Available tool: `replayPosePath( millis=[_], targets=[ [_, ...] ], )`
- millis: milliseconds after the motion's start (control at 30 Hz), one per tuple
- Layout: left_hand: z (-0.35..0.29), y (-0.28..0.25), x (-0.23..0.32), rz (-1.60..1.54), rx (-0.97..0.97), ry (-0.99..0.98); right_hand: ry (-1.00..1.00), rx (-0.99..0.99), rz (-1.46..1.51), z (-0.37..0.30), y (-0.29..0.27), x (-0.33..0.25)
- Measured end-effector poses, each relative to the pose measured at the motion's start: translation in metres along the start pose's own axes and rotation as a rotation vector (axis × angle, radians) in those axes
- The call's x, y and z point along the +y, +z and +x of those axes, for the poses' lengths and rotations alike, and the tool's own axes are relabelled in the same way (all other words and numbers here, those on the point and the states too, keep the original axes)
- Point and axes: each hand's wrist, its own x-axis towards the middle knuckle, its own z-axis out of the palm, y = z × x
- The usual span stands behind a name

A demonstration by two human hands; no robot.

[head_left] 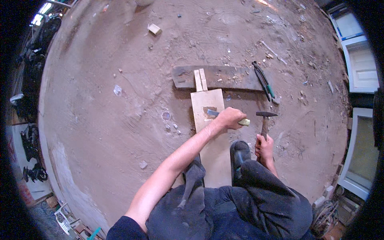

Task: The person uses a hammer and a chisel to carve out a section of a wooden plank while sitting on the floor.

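My left hand (231, 118) is closed round the pale handle of a chisel (213, 113). The chisel's blade lies at a shallow recess (209, 110) cut in a light wooden board (216, 152). A two-pronged end of the board rests on a dark, worn plank (228, 78). To the right, my right hand (264, 146) grips the wooden shaft of a hammer (265, 125), its metal head up and apart from the chisel. The board runs back between my legs, and its near end is hidden by my clothing.
Pincers (264, 82) with green grips lie across the plank's right end. A small wood block (154, 29) sits on the dirt floor farther off, among scattered chips. White-framed panels (360, 152) stand along the right side. My dark shoe (240, 154) is beside the board.
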Motion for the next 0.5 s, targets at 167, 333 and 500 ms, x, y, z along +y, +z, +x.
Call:
replayPosePath(
  millis=[167, 333, 500],
  targets=[
    [-0.010, -0.007, 0.002, -0.076, 0.034, -0.033, -0.127, -0.046, -0.017, 0.002, -0.003, 0.005],
    [-0.017, -0.020, 0.006, -0.265, 0.131, -0.024, -0.099, -0.034, 0.008, -0.004, -0.008, 0.005],
    [-0.018, -0.033, 0.006, -0.465, 0.210, -0.068, -0.121, -0.033, -0.012, -0.001, -0.010, 0.008]
  ],
)
